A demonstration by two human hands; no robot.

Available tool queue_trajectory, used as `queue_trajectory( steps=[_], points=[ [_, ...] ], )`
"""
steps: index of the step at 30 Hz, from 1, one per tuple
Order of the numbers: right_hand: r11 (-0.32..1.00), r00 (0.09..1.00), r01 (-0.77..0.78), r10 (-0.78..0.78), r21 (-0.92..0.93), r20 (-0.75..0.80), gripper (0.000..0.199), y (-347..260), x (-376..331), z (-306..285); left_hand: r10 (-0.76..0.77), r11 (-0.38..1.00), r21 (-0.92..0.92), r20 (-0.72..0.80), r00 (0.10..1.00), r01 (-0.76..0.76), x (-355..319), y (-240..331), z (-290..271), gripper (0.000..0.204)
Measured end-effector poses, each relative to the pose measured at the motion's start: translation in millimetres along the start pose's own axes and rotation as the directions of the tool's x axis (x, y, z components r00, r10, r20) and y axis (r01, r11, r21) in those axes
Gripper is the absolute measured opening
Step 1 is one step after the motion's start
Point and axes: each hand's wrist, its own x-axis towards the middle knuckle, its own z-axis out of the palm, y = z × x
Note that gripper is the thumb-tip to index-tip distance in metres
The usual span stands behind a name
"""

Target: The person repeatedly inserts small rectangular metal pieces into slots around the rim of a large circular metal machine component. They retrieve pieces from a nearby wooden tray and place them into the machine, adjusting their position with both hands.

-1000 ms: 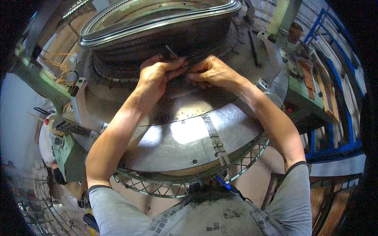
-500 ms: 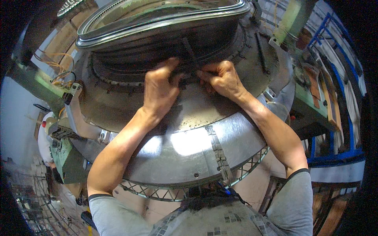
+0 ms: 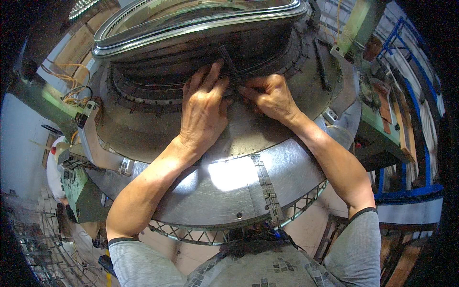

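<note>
A: At the far side of the round machine body (image 3: 224,191), right under the bright upper ring (image 3: 191,28), both hands meet on one spot. What are they on?

B: A thin dark metal strip (image 3: 228,62), standing almost upright against the ribbed dark band (image 3: 158,71). Its lower end disappears between the two hands.

A: How are the hands set?

B: The left hand (image 3: 203,112) lies flat, fingers spread and pressed up against the band just left of the strip. The right hand (image 3: 270,95) is curled, fingertips pinched at the strip's lower end. Whether it truly grips the strip or only pushes on it, I cannot tell; the fingers hide the contact.

A: How would that strip handle?

B: My judgement: light, stiff, narrow, with thin edges, and probably slick if the machine is oiled. A pinch on its flat faces near the lower end looks the surest hold; the free top would give less control.

A: Anything else close by?

B: A similar dark bar (image 3: 321,64) lies on the sloping surface to the right, well apart from the hands. A hinged metal seam (image 3: 267,189) runs down the near panel.
</note>
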Motion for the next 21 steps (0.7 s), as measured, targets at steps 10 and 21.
queue_trajectory(
  steps=[10, 21],
  points=[
    [0.995, 0.996, -0.085, 0.086, -0.057, 0.017, 0.015, -7.5, 0.1, -3.2, 0.012, 1.0, 0.029, 0.032, 0.999, -0.013, 5.4, 6.8, -8.1, 0.054],
    [0.995, 0.999, 0.037, -0.038, -0.093, -0.019, 0.018, -7.0, 0.4, -1.5, 0.026, 0.999, 0.026, 0.045, 0.999, -0.027, 7.3, 6.2, -8.0, 0.051]
  ],
)
